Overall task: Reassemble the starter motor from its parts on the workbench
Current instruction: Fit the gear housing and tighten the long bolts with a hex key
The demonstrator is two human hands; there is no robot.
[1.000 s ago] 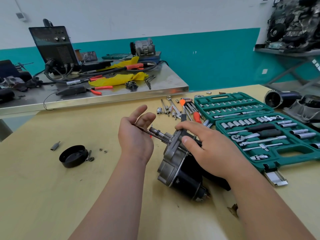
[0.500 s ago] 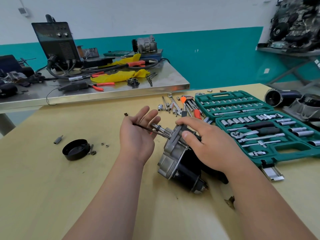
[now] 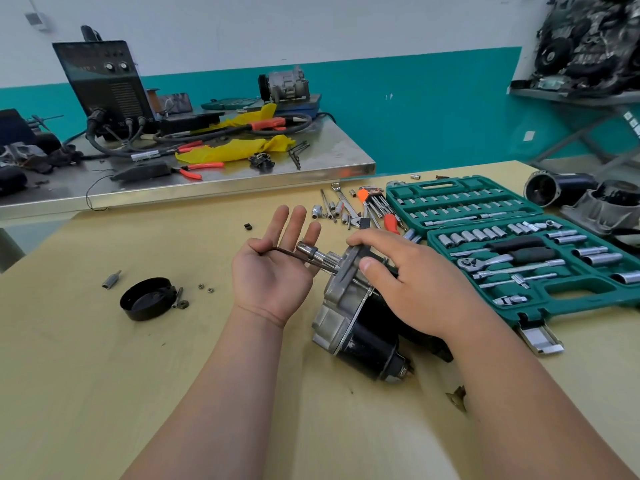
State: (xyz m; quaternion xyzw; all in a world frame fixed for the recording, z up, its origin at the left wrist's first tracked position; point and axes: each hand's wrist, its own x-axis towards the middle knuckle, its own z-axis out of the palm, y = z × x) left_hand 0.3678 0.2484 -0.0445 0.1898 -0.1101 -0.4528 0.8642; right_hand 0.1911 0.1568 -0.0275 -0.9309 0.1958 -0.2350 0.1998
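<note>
Since the earlier frames the left hand (image 3: 273,278) has turned palm-up and spread its fingers straight, while the right hand (image 3: 415,282) has kept its hold. A thin dark rod (image 3: 284,251) lies across the left palm, and the bent thumb seems to pin its end there. The rod's far end reaches the shaft (image 3: 320,259) of the starter motor (image 3: 349,306). The right hand grips the motor's silver end housing, index finger over the top edge and thumb on the near face. Below this grip the black motor body rests tilted on the workbench (image 3: 104,375), with the shaft pointing at the left palm. A black cap (image 3: 145,301) lies well left of the left hand. The green socket set (image 3: 568,294) lies open just right of the right hand.
</note>
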